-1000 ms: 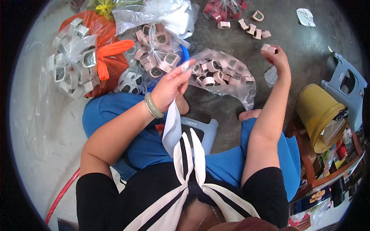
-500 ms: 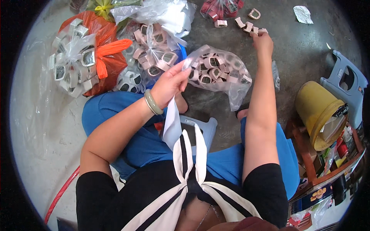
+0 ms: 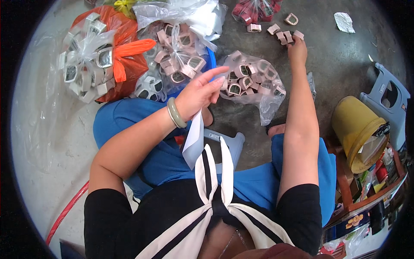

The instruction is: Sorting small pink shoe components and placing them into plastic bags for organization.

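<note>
My left hand [image 3: 200, 96] is open beside the clear plastic bag [image 3: 269, 105] of pale pink D-shaped rings [image 3: 246, 82], its index finger stretched toward the bag's edge. A white strip [image 3: 194, 140] hangs below this hand toward my lap; whether the hand touches it I cannot tell. Out on the dark floor, my right hand [image 3: 297, 51] has its fingertips closed on a pale pink D-shaped ring [image 3: 298, 35]. Two similar pink rings [image 3: 284, 38] lie against its fingers. Close by are more loose rings, one [image 3: 291, 19] lying flat with its D outline showing.
At the left stand a clear bag of white rings [image 3: 86, 80], an orange bag [image 3: 127, 47] and another bag of pink rings [image 3: 177, 54]. A bag of red pieces [image 3: 257, 11] lies at the far side. A yellow bucket [image 3: 355, 129] and blue-grey stool [image 3: 384, 97] stand right.
My left hand has let go of the clear bag's edge and its fingers have spread; the bag's opening has sagged. My right hand stays at the loose pink rings, which have shifted slightly.
</note>
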{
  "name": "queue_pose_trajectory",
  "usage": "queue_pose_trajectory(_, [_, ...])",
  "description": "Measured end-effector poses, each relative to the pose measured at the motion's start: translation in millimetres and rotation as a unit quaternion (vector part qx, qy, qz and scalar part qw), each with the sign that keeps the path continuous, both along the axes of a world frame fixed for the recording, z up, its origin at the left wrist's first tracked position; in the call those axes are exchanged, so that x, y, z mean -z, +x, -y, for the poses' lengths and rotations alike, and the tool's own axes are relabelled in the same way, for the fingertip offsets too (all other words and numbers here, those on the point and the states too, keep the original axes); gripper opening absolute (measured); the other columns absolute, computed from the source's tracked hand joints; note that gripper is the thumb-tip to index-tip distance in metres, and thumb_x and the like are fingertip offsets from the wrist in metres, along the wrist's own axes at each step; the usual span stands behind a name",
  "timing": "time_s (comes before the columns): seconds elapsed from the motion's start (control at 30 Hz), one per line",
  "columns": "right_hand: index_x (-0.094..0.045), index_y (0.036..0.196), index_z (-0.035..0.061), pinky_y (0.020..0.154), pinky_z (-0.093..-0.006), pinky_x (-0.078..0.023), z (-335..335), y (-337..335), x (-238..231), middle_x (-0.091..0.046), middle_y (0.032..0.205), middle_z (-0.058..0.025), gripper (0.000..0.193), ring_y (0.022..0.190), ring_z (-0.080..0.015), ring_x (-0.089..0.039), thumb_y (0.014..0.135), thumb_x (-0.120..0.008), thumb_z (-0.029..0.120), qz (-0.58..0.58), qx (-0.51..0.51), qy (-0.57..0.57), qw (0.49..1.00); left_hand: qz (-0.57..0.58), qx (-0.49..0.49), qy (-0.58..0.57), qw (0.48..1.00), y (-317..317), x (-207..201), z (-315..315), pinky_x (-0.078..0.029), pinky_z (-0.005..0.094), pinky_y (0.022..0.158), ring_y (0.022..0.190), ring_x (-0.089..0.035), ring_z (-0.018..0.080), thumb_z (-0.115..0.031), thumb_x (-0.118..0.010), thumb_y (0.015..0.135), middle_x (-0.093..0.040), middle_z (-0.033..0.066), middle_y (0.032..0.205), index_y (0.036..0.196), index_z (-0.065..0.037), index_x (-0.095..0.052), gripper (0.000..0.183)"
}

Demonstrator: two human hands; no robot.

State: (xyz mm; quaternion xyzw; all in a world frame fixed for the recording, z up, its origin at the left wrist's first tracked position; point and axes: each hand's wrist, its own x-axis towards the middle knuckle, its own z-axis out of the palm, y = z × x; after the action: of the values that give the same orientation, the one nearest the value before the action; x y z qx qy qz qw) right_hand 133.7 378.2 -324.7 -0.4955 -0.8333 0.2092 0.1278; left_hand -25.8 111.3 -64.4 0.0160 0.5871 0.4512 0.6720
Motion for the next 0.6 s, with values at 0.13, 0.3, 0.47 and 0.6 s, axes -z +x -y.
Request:
queue_pose_trajectory(0.13, [-0.059,0.108,0.0064,0.078,-0.0431,-0.048,4.8,-8.2,-4.1,-0.064,0.094,-0.0173,0.038,0.091,-0.0368,-0.059,0.073,-0.067,0.019,0.035,0.021,-0.102,0.994,-0.006,0.017,-0.022,1.000,2.4,1.4,1.4,-0.021,0.0144,0.041,0.046,-0.029,0.0002,-0.024,-0.044,0.095,-0.041,-0.0046,0.059,0.133,-0.012,-0.041,0.040])
queue_pose_trajectory(0.3, [-0.060,0.106,0.0036,0.071,-0.0326,-0.050,-10.5,-16.1,4.8,-0.066,0.087,-0.0106,0.035,0.080,-0.0215,-0.065,0.076,-0.066,0.021,-0.121,0.171,-0.346,0.914,0.021,0.018,-0.015,1.000,1.8,1.6,0.9,-0.027,0.0162,0.049,0.055,-0.039,0.0019,-0.023,-0.047,0.094,-0.044,-0.0059,0.063,0.128,-0.013,-0.048,0.035])
queue_pose_trajectory(0.47, [-0.059,0.103,0.0008,0.068,-0.0247,-0.049,-3.4,-22.1,-3.0,-0.065,0.082,-0.0074,0.035,0.075,-0.0135,-0.063,0.076,-0.068,0.021,-0.066,0.138,-0.221,0.963,0.020,0.033,-0.024,0.999,-0.8,1.6,2.3,-0.027,0.0160,0.048,0.053,-0.039,0.0018,-0.027,-0.046,0.094,-0.045,-0.0044,0.061,0.128,-0.012,-0.048,0.036])
queue_pose_trajectory(0.6, [-0.057,0.103,0.0027,0.074,-0.0236,-0.046,10.3,-20.7,-57.7,-0.063,0.087,-0.0037,0.029,0.078,-0.0120,-0.059,0.076,-0.066,0.009,-0.286,-0.004,-0.369,0.885,0.002,0.032,-0.042,0.999,1.6,1.1,-1.9,-0.023,0.0155,0.044,0.047,-0.033,0.0018,-0.041,-0.036,0.096,-0.044,-0.0031,0.058,0.128,-0.010,-0.046,0.046])
